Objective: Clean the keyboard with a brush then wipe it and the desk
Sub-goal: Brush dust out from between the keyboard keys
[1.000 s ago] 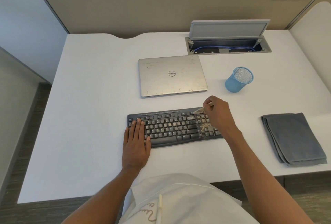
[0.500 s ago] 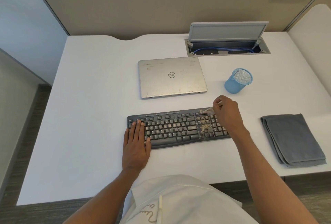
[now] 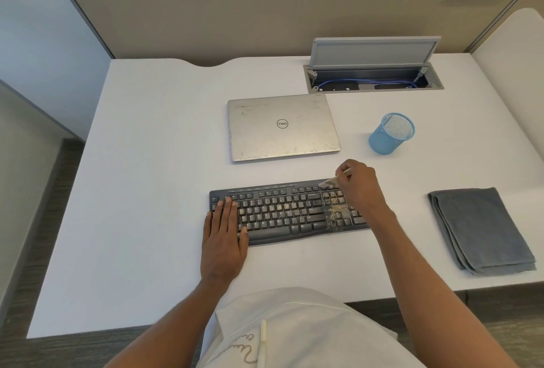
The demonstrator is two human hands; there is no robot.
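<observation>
- the right grip [image 3: 357, 188] has slid a little toward the left along the far edge of the keyboard [image 3: 282, 211] since half a second ago, taking the brush [image 3: 332, 180] with it; the left grip [image 3: 225, 238] and the keyboard lie as they did.
- the right grip's fingers are curled and clamped on the brush's pale handle; the bristle end points left and touches the top row of keys above the right-hand key block.
- a patch of tan crumbs [image 3: 335, 210] covers the keys just below the bristles, and lighter specks sit on keys further left.
- the left grip lies flat, fingers straight and together, fingertips on the keyboard's left end, palm on the counter [image 3: 153, 191].
- the keyboard lies level along the middle of the counter, nearer its front edge than its back.
- a folded grey cloth [image 3: 482, 229] lies by the front right corner, well apart from the keyboard.
- a closed silver laptop [image 3: 282, 127] sits just behind the keyboard, mid-counter.
- a blue mesh cup [image 3: 390, 135] stands upright to the laptop's right.
- a cable box [image 3: 374, 80] with raised lid is sunk in the back edge; blue cable shows inside.
</observation>
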